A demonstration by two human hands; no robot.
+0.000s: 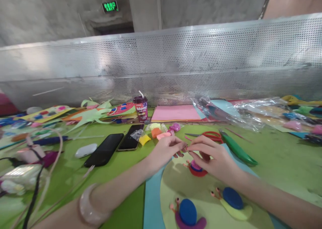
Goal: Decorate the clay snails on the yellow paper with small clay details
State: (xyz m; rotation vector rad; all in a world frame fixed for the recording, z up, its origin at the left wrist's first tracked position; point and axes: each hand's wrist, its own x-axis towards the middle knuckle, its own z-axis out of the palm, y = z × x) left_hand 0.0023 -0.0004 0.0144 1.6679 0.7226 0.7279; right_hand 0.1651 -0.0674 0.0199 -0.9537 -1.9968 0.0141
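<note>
My left hand [171, 148] and my right hand [211, 153] meet over the far edge of a pale yellow-green paper shape [181, 185] on a blue sheet [152, 202]. Their fingertips pinch together; whatever lies between them is too small to make out. Just below my right hand is a clay snail [197, 168] with a red body and a pink shell, partly covered by the fingers. Closer to me are a purple snail with a blue shell [188, 212] and a yellow-green snail with a blue shell [232, 198], both with eye stalks.
Red-handled scissors [212, 136] and a green cutter [237, 148] lie behind my right hand. Clay lumps [156, 132], two phones [104, 150] and a white case [86, 151] sit left. Behind stand a purple cup [141, 109], pink paper [176, 113] and a perforated metal barrier [161, 64].
</note>
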